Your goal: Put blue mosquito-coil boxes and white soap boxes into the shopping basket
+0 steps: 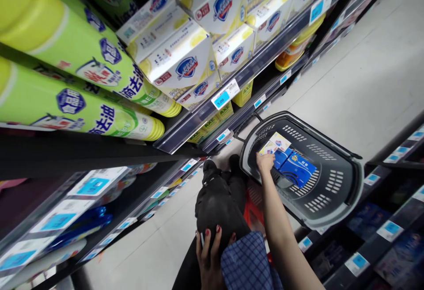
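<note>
My right hand point(266, 162) reaches into a dark grey shopping basket point(326, 168). Its fingers close on the near end of a white and yellow soap box point(269, 148); the gripping fingertips are partly hidden. Against it lies another white soap box point(281, 141). Just beside these are blue boxes point(300, 169) on the basket's slotted bottom. My left hand point(212, 257) rests on my dark-trousered leg, fingers spread. A thin pale edge shows by its fingers, too small to name.
Stacked soap boxes point(187, 62) fill the shelf point(195, 126) at upper left, beside green bottles point(76, 104) with yellow caps. Yellow AXE packs point(215, 122) stand lower down. Another shelf point(374, 210) borders the right side. Pale floor point(371, 60) runs between them.
</note>
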Motion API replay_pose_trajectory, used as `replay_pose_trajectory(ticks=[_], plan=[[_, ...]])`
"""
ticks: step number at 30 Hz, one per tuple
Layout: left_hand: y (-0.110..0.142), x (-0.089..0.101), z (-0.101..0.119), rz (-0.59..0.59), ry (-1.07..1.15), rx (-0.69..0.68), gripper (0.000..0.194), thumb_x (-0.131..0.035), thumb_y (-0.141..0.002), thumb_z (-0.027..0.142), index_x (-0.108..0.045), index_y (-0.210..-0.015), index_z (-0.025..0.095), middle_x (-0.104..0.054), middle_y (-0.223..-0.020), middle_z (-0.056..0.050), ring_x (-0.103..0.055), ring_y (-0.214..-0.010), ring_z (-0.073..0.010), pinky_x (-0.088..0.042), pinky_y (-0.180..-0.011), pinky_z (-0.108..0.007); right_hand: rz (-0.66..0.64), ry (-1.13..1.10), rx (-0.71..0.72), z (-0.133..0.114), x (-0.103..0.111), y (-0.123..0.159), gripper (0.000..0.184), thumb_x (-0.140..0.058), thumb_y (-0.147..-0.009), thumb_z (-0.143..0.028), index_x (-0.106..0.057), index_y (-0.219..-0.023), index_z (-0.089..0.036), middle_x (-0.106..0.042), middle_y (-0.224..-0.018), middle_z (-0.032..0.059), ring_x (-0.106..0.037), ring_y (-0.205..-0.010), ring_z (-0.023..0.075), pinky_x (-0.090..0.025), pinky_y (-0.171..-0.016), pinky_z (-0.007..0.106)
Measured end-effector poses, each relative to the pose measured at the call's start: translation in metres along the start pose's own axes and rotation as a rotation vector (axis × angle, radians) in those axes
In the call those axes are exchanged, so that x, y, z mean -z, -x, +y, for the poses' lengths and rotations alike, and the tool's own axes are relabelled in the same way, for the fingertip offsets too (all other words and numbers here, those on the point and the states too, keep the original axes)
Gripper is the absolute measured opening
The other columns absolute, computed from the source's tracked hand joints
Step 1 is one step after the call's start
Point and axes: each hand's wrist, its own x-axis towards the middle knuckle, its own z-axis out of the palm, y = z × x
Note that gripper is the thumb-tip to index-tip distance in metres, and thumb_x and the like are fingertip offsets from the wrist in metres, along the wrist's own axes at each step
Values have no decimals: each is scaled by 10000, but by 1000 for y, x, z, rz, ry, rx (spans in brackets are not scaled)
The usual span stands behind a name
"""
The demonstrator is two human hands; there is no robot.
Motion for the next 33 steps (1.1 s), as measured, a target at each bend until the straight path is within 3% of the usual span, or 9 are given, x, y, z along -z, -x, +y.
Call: replay_pose_trajectory(ticks=[7, 13, 15, 18, 22, 24, 27, 30, 33], plan=[[-2, 3, -1, -5, -4, -37, 334, -428, -953, 268, -671, -1183, 268, -637, -1205, -161, -248, -1487, -324, -291, -1141, -685, -41, 13, -26, 3, 20, 12, 896, -650, -853, -556, -312, -1381, 84, -440, -1334, 366, -547, -1239, 350, -465, -1014, 362], [-6, -8, -1, 137, -67, -81, 300, -560, -882, 259, -711, -1138, 292, -670, -1191, -142, -358, -1441, -317, -324, -1173, -595, -61, 14, 35, 23, 94, 38, 695, -548, -918, -518, -452, -1312, 47, -570, -1221, 329, -578, -1187, 399, -469, -976, 474], [-9, -15, -2, 213, -100, -92, 307, -557, -882, 259, -710, -1139, 330, -702, -1160, -105, -434, -1395, -296, -361, -1167, -561, 41, -64, 225, 19, 131, 53, 533, -549, -920, -447, -536, -1237, -19, -640, -1127, 260, -620, -1111, 368, -475, -952, 461], [-16, -22, -4, 307, -139, -101, 302, -539, -908, 259, -702, -1150, 338, -718, -1169, -69, -552, -1290, -283, -404, -1139, -558, 244, -333, 723, -13, 187, 92, 360, -579, -872, -436, -618, -1072, -139, -680, -923, 122, -661, -889, 280, -502, -867, 404], [-23, -23, -3, 370, -146, -103, 323, -440, -970, 291, -704, -1155, 308, -694, -1234, -72, -516, -1332, -285, -372, -1152, -557, 332, -493, 1364, -90, 240, 169, 590, -602, -805, -635, -587, -1151, -158, -623, -1017, 130, -618, -925, 272, -509, -872, 428], [-25, -23, -1, 381, -155, -92, 351, -410, -975, 262, -703, -1162, 309, -682, -1261, -67, -491, -1354, -286, -355, -1162, -551, 391, -463, 1489, -129, 247, 204, 853, -636, -738, -707, -488, -1308, -89, -538, -1217, 218, -536, -1142, 346, -445, -994, 509], [-26, -24, 0, 420, -175, -68, 357, -402, -979, 276, -699, -1173, 317, -677, -1270, -60, -510, -1336, -284, -351, -1166, -539, 438, -437, 1456, -171, 236, 236, 1108, -695, -680, -697, -277, -1450, -18, -337, -1425, 300, -315, -1365, 429, -289, -1114, 588], [-27, -24, -4, 455, -165, -79, 435, -348, -987, 478, -698, -1180, 305, -681, -1258, -76, -543, -1298, -291, -304, -1190, -545, 404, -434, 1353, -191, 219, 250, 1188, -788, -652, -544, -145, -1482, 13, -243, -1481, 328, -216, -1425, 427, -254, -1151, 549], [-29, -15, -11, 431, -187, -126, 524, -350, -952, 598, -670, -1238, 297, -662, -1287, -91, -558, -1269, -309, -241, -1208, -553, 395, -429, 1246, -199, 212, 256, 1181, -811, -652, -410, -118, -1478, 70, -258, -1475, 346, -249, -1423, 395, -273, -1165, 459]])
